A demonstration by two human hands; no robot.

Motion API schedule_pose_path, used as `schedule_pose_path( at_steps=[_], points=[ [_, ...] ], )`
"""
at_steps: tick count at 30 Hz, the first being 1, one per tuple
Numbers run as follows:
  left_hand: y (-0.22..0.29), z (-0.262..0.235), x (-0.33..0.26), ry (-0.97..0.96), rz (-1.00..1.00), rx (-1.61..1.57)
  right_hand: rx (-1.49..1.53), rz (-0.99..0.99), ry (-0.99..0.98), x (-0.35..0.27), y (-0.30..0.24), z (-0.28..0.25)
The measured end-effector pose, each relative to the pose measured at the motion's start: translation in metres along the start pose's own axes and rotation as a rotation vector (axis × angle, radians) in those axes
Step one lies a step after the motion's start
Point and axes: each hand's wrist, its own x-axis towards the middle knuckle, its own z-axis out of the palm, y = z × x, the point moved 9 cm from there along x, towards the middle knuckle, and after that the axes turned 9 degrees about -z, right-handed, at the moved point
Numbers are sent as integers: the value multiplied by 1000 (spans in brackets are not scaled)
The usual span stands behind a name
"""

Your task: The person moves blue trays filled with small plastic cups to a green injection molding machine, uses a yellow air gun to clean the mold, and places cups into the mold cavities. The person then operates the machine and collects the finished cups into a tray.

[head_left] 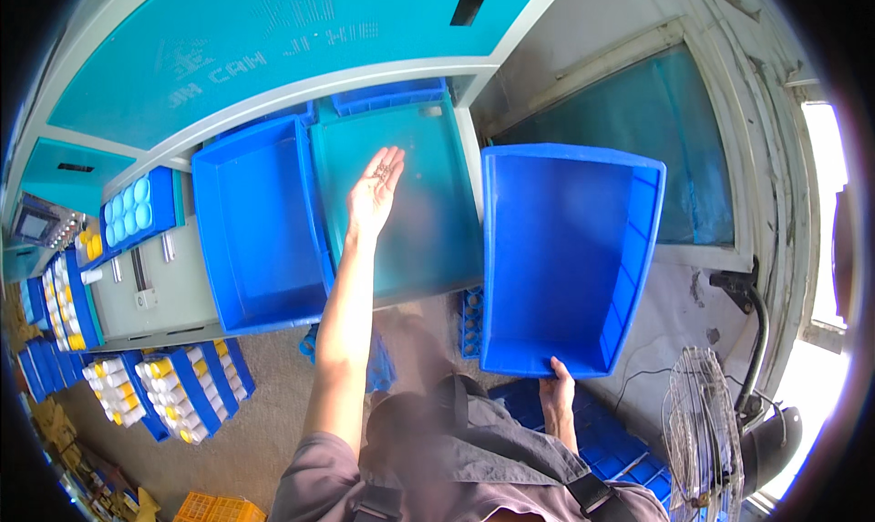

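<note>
My left hand (372,194) is stretched out palm up over the teal work surface (428,221). It holds a little heap of small greyish-brown pieces (382,170) on its fingers, too small to name. With thumb over the near rim, my right hand (557,394) grips a deep blue plastic bin (565,249), tilted so that its inside faces me. Nothing shows inside that bin. A second blue bin (260,221) stands left of my left hand, its inside bare too.
A teal cabinet panel (273,57) overhangs the bench. Blue racks (187,390) of white and yellow cylinders stand at the left. A fan (706,440) stands at the right, near a bright opening. An orange crate (219,506) sits on the floor at the lower left.
</note>
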Motion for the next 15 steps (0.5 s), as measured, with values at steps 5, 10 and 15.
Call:
schedule_pose_path(
  at_steps=[5,10,15],
  points=[
    [43,-4,91,-96,130,-61,46,24,49,1,-5,11],
    [82,-46,193,289,282,62,81,23,89,0,-11,19],
    [85,-41,197,581,442,177,175,83,147,-1,-5,18]
  ],
)
